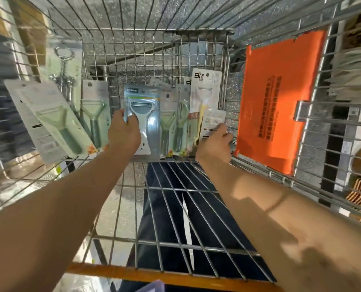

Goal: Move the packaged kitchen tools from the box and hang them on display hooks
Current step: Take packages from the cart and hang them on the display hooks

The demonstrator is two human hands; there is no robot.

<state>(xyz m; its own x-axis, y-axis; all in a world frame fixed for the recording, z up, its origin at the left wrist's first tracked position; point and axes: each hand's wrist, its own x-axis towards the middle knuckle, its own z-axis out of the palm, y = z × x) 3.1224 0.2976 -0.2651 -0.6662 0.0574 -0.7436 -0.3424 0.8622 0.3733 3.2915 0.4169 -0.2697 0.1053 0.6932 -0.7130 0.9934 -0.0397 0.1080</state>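
Seen from above, two bare arms reach into a wire basket [143, 49] with a grid floor and grid walls.

The left hand [123, 131] grips a blue-grey peeler pack [142, 106], which stands upright against the far wall of the basket. Its fingers are curled round the left edge of the pack, with the fingertips on the clear front.

To the right of the blue-grey pack, the right hand [215, 144] holds a small white pack [214, 120] with a printed code label. It pinches the lower edge, thumb against the front. The other fingers are curled behind, and their tips cannot be seen.

Just behind the small pack stands a taller white pack [206, 89] with a pale yellow-handled peeler.

Between that one and the blue-grey pack, two green peeler packs [167, 123] stand close together.

To the left of the blue-grey pack stands another green peeler pack [94, 110]. Further left is a larger one [49, 121], tilted. Behind those two is a corkscrew pack [65, 66].

Far to the right of the blue-grey pack, an orange board [278, 98] with dark print lies against the side wall.
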